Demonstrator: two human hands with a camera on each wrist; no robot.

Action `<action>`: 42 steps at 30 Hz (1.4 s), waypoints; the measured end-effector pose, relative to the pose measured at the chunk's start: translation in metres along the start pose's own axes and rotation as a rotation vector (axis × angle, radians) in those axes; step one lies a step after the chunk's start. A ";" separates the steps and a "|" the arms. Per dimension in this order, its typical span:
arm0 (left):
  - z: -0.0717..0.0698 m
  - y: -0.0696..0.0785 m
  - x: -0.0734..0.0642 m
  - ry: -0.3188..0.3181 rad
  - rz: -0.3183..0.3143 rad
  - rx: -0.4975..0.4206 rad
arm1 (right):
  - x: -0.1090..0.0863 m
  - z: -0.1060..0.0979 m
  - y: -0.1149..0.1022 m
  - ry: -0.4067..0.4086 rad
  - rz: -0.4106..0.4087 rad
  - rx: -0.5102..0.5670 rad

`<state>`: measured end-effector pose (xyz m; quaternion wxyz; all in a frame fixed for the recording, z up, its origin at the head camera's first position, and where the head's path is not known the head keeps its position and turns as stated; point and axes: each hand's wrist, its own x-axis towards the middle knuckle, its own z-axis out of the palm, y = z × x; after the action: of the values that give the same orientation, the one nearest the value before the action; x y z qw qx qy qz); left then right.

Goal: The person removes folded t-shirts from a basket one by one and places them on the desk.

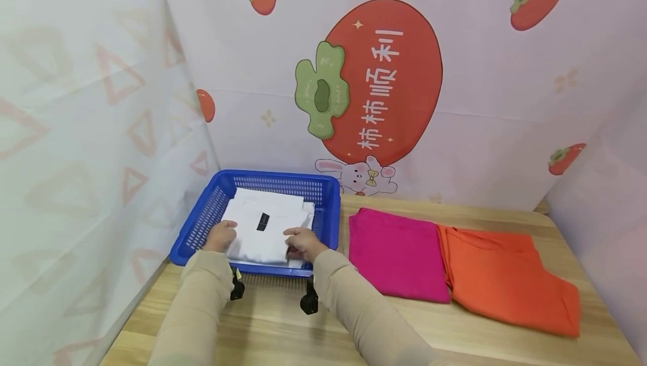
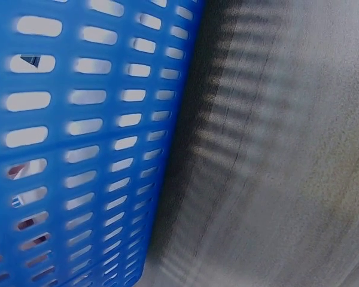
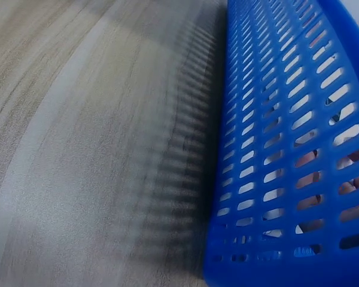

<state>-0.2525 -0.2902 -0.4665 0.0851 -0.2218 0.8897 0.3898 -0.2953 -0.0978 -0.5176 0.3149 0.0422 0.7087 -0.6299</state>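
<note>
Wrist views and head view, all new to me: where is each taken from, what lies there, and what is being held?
There is no machine here, just a person's left hand and right hand. The wide picture comes from a head-worn camera; the two close ones, from wrist cameras, mostly show the slotted wall of the blue basket and the wooden table. Both hands hold the folded white garment in the basket. To its right lie pink cloth and orange cloth.
</note>
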 end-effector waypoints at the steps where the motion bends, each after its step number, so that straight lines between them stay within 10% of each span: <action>1: 0.000 0.000 0.000 0.003 -0.004 0.008 | -0.022 0.000 -0.014 0.030 -0.005 -0.015; 7: 0.001 -0.003 0.001 0.032 -0.017 0.044 | -0.071 -0.005 -0.043 0.106 -0.048 -0.002; 16: 0.007 -0.004 -0.004 -0.076 -0.025 -0.097 | -0.039 -0.007 -0.017 0.316 -0.004 0.000; 26: 0.005 -0.003 0.001 -0.040 -0.009 -0.119 | -0.034 -0.012 -0.019 -0.022 0.083 0.125; 31: 0.004 -0.003 0.003 -0.026 -0.011 -0.123 | -0.030 -0.012 -0.020 -0.033 0.060 0.261; 34: 0.000 -0.006 0.007 -0.057 -0.006 -0.111 | 0.008 -0.014 0.002 -0.052 0.076 0.369; 38: -0.007 -0.023 0.029 -0.168 0.031 -0.038 | 0.045 -0.017 0.024 -0.063 0.068 0.482; 42: -0.004 -0.072 0.091 -0.335 0.190 0.124 | 0.030 -0.016 0.010 -0.041 0.029 0.542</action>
<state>-0.3002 -0.3664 -0.5403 0.2081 -0.0633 0.9023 0.3721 -0.3214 -0.0915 -0.5411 0.3153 0.1225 0.5070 -0.7928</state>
